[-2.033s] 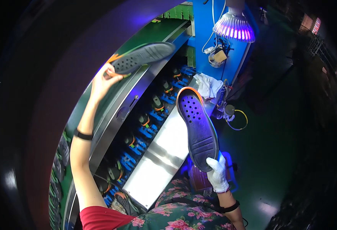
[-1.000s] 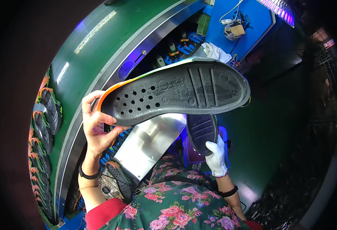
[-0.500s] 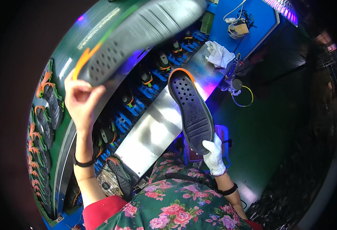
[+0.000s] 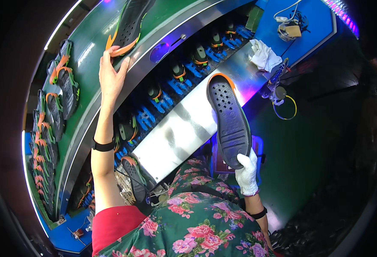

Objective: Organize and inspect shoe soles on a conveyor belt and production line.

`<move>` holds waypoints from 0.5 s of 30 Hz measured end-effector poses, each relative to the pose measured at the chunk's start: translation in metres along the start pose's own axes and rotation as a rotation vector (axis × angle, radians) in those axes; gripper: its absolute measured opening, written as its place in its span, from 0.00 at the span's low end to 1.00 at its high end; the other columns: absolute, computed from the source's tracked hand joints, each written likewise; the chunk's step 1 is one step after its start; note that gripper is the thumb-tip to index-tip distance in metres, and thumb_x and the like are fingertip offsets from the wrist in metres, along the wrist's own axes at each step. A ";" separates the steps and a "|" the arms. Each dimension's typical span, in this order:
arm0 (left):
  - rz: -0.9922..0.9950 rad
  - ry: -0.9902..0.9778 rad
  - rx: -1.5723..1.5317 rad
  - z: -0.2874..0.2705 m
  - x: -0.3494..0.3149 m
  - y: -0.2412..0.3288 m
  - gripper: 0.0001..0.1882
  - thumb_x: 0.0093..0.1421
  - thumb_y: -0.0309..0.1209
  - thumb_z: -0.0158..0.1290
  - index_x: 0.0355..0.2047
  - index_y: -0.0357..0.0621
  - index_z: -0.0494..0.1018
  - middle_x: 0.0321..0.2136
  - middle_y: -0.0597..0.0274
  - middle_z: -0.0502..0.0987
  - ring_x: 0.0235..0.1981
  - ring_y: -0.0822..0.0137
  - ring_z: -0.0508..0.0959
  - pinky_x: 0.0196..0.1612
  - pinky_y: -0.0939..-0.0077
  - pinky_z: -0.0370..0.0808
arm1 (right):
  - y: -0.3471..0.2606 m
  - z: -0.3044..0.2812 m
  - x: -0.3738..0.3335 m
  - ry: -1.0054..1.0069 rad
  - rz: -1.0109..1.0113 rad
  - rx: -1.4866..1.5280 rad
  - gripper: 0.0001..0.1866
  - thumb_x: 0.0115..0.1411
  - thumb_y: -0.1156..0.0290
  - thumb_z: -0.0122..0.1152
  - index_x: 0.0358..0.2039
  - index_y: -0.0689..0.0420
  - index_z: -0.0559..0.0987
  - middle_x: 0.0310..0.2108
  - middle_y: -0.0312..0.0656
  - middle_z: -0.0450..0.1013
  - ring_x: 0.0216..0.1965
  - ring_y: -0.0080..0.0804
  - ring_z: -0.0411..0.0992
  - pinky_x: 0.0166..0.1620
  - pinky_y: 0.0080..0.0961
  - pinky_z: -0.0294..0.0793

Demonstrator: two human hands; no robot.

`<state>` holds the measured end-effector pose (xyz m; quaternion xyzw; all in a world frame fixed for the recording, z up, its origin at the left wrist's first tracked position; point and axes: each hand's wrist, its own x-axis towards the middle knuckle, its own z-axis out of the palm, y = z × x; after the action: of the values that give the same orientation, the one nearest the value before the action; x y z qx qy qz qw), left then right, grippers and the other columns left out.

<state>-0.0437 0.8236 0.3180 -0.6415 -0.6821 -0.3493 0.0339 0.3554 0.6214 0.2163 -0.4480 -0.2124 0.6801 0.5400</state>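
My right hand (image 4: 247, 173), in a white knit glove, grips a black shoe sole (image 4: 229, 120) by its toe end. This sole has an orange heel rim, rows of holes and cross grooves, and it points away from me over a metal shelf. Bare, with thumb and fingers apart, my left hand (image 4: 112, 75) reaches to the green conveyor belt (image 4: 83, 60). Its fingertips touch the orange heel of a second black shoe sole (image 4: 130, 28), which rests on the belt with its toe cut off by the picture's upper edge.
More soles (image 4: 53, 115) crowd the belt's left side. Between belt and metal shelf (image 4: 171, 141) runs a row of blue clamps (image 4: 182, 81) with black and orange pieces. A white cloth (image 4: 264, 55) lies at the shelf's far end. Another sole (image 4: 133, 177) is below my left forearm.
The left-hand sole has come down from the air onto the belt. My left hand moved farther and right, its pinch loosening. My right hand still holds its sole.
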 end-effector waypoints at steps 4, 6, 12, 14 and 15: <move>0.025 0.044 -0.015 0.004 0.002 0.002 0.31 0.59 0.36 0.62 0.61 0.48 0.65 0.52 0.54 0.74 0.49 0.60 0.77 0.55 0.66 0.72 | 0.003 -0.005 0.003 -0.001 0.028 -0.005 0.25 0.55 0.67 0.56 0.53 0.67 0.71 0.39 0.50 0.78 0.31 0.37 0.80 0.28 0.23 0.81; 0.005 0.051 -0.007 0.006 0.002 0.002 0.33 0.59 0.36 0.62 0.62 0.48 0.64 0.53 0.54 0.74 0.49 0.60 0.77 0.54 0.66 0.72 | 0.006 -0.009 0.005 -0.017 0.043 -0.004 0.26 0.55 0.68 0.55 0.53 0.67 0.71 0.41 0.50 0.78 0.33 0.37 0.80 0.31 0.26 0.82; 0.043 0.130 -0.031 0.006 0.001 0.006 0.27 0.55 0.35 0.65 0.52 0.43 0.68 0.50 0.53 0.73 0.51 0.56 0.72 0.52 0.64 0.74 | 0.002 -0.009 0.005 -0.087 0.134 0.035 0.29 0.55 0.75 0.54 0.58 0.68 0.67 0.51 0.49 0.73 0.51 0.38 0.74 0.57 0.34 0.73; 0.031 0.143 -0.008 0.008 -0.001 0.002 0.25 0.54 0.35 0.66 0.49 0.42 0.69 0.49 0.53 0.73 0.52 0.56 0.70 0.53 0.64 0.73 | 0.003 -0.010 0.004 -0.087 0.150 0.019 0.29 0.55 0.77 0.53 0.59 0.68 0.67 0.51 0.49 0.73 0.51 0.37 0.74 0.56 0.33 0.73; 0.022 0.159 0.009 0.008 -0.001 0.001 0.24 0.53 0.35 0.67 0.46 0.41 0.70 0.48 0.53 0.72 0.53 0.56 0.69 0.53 0.64 0.73 | 0.003 -0.010 0.004 -0.089 0.154 0.017 0.29 0.55 0.77 0.53 0.59 0.68 0.67 0.51 0.49 0.73 0.51 0.37 0.74 0.56 0.33 0.73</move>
<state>-0.0392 0.8269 0.3116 -0.6193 -0.6716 -0.3956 0.0946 0.3619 0.6222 0.2068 -0.4278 -0.1953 0.7406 0.4800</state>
